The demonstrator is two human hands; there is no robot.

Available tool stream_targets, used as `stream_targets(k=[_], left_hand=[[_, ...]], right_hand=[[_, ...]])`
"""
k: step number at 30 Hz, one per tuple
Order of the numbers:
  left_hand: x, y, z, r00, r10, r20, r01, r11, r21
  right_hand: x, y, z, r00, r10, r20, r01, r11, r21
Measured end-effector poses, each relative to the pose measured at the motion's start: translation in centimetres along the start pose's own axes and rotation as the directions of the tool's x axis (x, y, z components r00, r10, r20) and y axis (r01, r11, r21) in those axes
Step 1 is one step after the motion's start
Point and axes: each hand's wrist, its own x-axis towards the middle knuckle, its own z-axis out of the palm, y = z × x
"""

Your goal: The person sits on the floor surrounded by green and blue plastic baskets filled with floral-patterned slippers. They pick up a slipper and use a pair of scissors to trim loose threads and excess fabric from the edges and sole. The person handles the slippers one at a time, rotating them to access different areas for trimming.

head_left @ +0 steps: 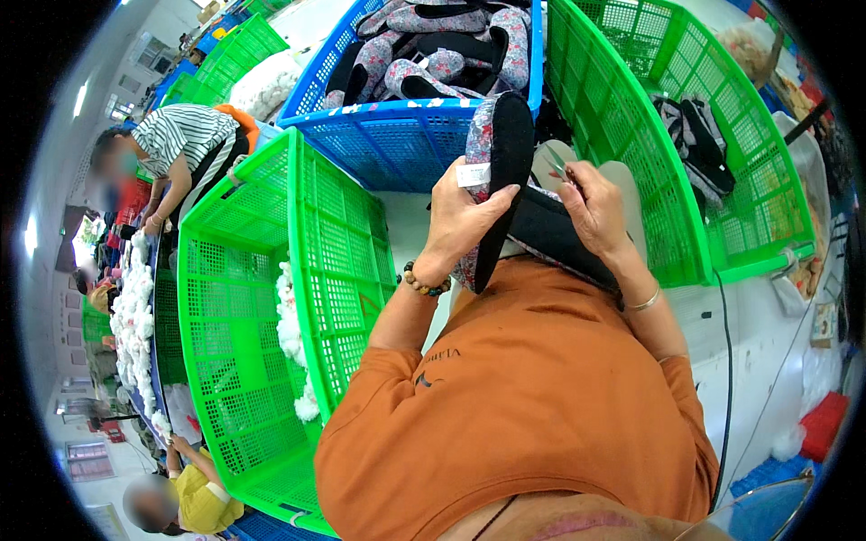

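Observation:
My left hand (458, 216) grips a slipper (512, 149) with a grey floral side and a flat black sole, tilted upright in front of me. A white fabric label (474, 175) sticks out from its side by my fingers. My right hand (595, 212), just right of the slipper, is closed around a small pair of thread snips (557, 164) with the metal blades pointing up and left. Another black-soled slipper (561, 230) lies across my lap beneath my hands. My left palm is partly hidden behind the held slipper.
Ahead stands a blue crate (388, 135) heaped with floral slippers. Green crates (347, 261) flank me; the right-hand green crate (622, 135) has black and grey slippers (699, 149) beside it. At left, two people handle white fluffy stuffing (135, 316). A black cable (727, 379) hangs at right.

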Motion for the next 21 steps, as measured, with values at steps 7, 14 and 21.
stream_targets(k=[7, 14, 21], left_hand=[[-0.7, 1.1, 0.7, 0.996, 0.089, 0.013, -0.090, 0.991, 0.103], [-1.0, 2.1, 1.0, 0.993, 0.112, 0.028, -0.115, 0.978, 0.176], [1.7, -1.3, -2.1, 0.965, -0.147, 0.217, 0.261, 0.605, -0.752]], right_hand=[[1.4, -2.9, -0.8, 0.974, -0.222, -0.051, 0.195, 0.929, -0.315], [1.2, -2.1, -0.2, 0.971, -0.219, -0.092, 0.174, 0.920, -0.352], [0.7, -0.4, -1.3, 0.992, -0.024, -0.121, -0.002, 0.979, -0.206]])
